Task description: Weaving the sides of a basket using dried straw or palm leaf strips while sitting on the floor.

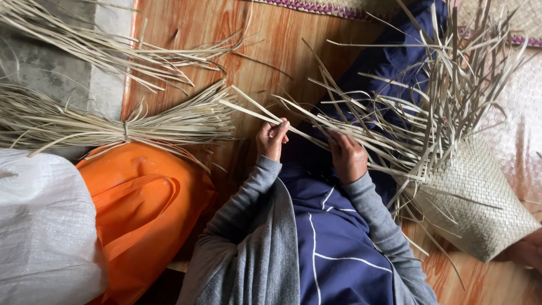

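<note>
A half-woven basket (477, 197) of pale dried leaf strips lies on its side at the right, with many loose strip ends (429, 101) fanning up and left from its rim. My left hand (271, 138) pinches one long strip (248, 107) that runs up to the left. My right hand (348, 157) is closed around several strips coming off the basket. Both arms wear grey sleeves over dark blue clothing (333, 237).
A tied bundle of dried strips (124, 127) lies at the left, with looser strips (113, 51) above it. An orange bag (147, 209) and a white woven sack (45, 226) sit at lower left. A wooden floor (226, 34) lies underneath, with a woven mat edge (316, 7) at the top.
</note>
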